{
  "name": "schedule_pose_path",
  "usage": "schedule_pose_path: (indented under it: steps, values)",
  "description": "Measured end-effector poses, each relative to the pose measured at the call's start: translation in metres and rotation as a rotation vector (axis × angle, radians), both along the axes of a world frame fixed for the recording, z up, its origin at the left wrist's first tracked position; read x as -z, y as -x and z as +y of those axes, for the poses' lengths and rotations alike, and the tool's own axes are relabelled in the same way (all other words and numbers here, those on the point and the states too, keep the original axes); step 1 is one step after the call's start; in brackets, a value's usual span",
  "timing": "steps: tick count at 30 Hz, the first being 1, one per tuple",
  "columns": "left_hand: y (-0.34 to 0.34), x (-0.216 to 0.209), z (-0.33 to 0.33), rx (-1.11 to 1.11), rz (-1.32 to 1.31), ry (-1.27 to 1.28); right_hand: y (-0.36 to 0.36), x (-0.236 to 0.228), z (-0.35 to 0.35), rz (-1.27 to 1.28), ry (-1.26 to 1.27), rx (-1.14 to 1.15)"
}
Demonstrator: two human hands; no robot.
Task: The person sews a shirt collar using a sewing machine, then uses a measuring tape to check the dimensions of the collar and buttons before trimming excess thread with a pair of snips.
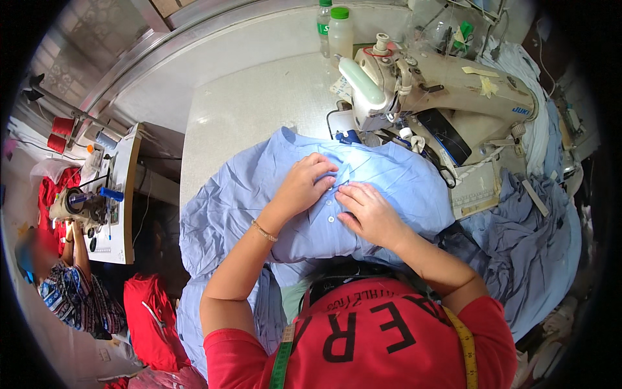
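Note:
A light blue shirt (259, 188) with white buttons down its placket lies spread and wrinkled over the front of the sewing table and hangs down toward my lap. My left hand (307, 184) is on the cloth beside the placket, its fingers bent and closed on the fabric. Just to the right, my right hand (370, 211) holds the same placket with fingertips and thumb, close to the left fingertips. The exact spot pinched between them is partly hidden by the fingers. Two white buttons show below the hands.
Beyond the shirt stands a white sewing machine (453, 84), with scissors (446, 175) and a black phone (444, 136) near it. Two bottles (341, 32) stand at the back. Blue garments (518, 240) pile up at right. At left, another person (74, 285) works at a second machine (74, 202).

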State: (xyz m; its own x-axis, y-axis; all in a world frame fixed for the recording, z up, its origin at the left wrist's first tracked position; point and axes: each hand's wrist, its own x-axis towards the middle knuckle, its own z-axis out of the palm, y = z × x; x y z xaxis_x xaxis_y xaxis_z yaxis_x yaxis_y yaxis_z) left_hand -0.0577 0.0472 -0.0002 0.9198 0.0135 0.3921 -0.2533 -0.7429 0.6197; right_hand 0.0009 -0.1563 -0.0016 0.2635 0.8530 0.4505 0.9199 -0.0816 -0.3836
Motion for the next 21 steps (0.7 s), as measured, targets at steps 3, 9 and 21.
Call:
schedule_pose_path:
  steps: [3,9,21]
  values:
    - [-0.005,0.006,0.001,0.015,0.003,-0.055,0.0,-0.001,0.0,0.017,-0.018,-0.009]
    - [-0.01,0.025,0.004,-0.13,-0.058,0.001,0.0,0.0,0.002,0.015,-0.017,-0.019]
    - [0.258,-0.028,0.227,-1.773,0.818,-0.618,-0.001,-0.003,0.002,-0.015,-0.023,-0.021]
